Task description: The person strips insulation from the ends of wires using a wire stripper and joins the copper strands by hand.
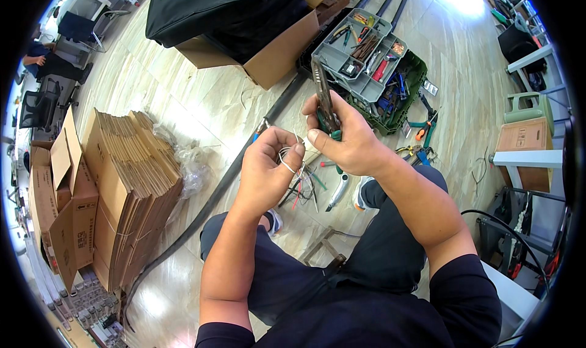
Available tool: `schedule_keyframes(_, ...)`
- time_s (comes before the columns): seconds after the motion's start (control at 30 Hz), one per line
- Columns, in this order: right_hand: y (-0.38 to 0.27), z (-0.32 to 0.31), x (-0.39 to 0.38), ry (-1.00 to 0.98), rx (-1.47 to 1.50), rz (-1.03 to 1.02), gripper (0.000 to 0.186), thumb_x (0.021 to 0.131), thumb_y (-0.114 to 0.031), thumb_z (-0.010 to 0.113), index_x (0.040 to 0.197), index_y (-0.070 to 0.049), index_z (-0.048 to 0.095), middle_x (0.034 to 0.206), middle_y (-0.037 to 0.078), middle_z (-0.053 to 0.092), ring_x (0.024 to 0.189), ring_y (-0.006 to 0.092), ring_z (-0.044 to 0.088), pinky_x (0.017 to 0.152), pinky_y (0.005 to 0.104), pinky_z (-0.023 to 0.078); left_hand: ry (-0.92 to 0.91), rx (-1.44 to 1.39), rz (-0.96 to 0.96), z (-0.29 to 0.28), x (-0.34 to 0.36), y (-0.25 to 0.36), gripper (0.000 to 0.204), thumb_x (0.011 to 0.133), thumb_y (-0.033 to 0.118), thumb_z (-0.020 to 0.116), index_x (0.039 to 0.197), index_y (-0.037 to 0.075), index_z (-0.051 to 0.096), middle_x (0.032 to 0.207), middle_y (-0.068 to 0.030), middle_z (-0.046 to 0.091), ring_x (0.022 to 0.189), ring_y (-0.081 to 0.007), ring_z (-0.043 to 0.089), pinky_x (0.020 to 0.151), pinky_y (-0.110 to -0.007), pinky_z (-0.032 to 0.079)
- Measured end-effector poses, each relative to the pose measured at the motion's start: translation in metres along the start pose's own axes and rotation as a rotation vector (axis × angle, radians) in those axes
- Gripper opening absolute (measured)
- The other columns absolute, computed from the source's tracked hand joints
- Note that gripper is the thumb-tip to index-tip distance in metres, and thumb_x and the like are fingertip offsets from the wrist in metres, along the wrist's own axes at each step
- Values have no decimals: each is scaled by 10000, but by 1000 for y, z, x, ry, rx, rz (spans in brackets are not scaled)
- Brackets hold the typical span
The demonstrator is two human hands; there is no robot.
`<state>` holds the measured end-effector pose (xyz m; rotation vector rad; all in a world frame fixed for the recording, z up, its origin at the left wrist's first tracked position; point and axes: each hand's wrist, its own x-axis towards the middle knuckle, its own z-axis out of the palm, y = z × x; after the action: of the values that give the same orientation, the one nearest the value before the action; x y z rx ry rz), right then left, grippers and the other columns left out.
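My left hand [268, 165] is closed, pinching a thin white wire [285, 162] that loops below its fingertips. Just beside it, my right hand [351, 137] is wrapped round the green handles of a pair of wire strippers [322, 89]. Their long dark metal head points up and away from me, and the palm hides part of the handles. Both hands are raised over the floor, close together, with the wire's upper end showing between them. On the floor below lie several coloured wire pieces [299, 189] and a white utility knife [339, 190].
Beyond my right hand stands an open green toolbox [390, 125] with grey trays of tools. A thick black cable [226, 186] crosses the floor. Flattened cardboard boxes [131, 189] stand at left; a black bag [207, 9] rests on a carton. Green-handled cutters [429, 128] lie at right.
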<state>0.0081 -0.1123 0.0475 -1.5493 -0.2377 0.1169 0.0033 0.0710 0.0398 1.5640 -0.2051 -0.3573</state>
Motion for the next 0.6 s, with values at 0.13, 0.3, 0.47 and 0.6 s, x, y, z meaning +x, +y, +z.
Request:
schedule_keyframes(0.13, 3, -13, 1, -44, -111, -117, 435, 773, -17, 621, 1188, -25, 487, 939, 79, 573, 902, 194, 585, 834, 343, 472, 95, -256, -70, -5, -1, 9, 155, 889, 148, 664, 933, 51, 552, 743, 18, 536, 553, -27, 417, 464, -188, 300)
schedule_keyframes(0.3, -1, -28, -1, -150, -672, -202, 578, 671, -76, 648, 1229, -48, 502, 1068, 148, 562, 1042, 340, 543, 901, 415, 432, 116, -523, -81, -16, -1, 13, 137, 876, 136, 669, 950, 65, 578, 676, 44, 470, 510, -20, 350, 416, -177, 238)
schedule_keyframes(0.47, 3, -25, -3, -211, -705, -236, 637, 648, -84, 669, 1263, -69, 505, 1104, 144, 556, 1065, 339, 526, 921, 419, 422, 86, -553, -86, -15, -1, 12, 141, 870, 148, 680, 952, 73, 592, 652, 56, 439, 509, -21, 330, 416, -172, 232)
schedule_keyframes(0.6, 3, -22, -4, -218, -708, -242, 647, 634, -79, 689, 1256, -76, 513, 1097, 140, 556, 1054, 343, 527, 922, 420, 422, 71, -548, -117, -12, 0, 12, 141, 874, 168, 685, 924, 82, 586, 634, 67, 425, 507, -16, 327, 417, -168, 228)
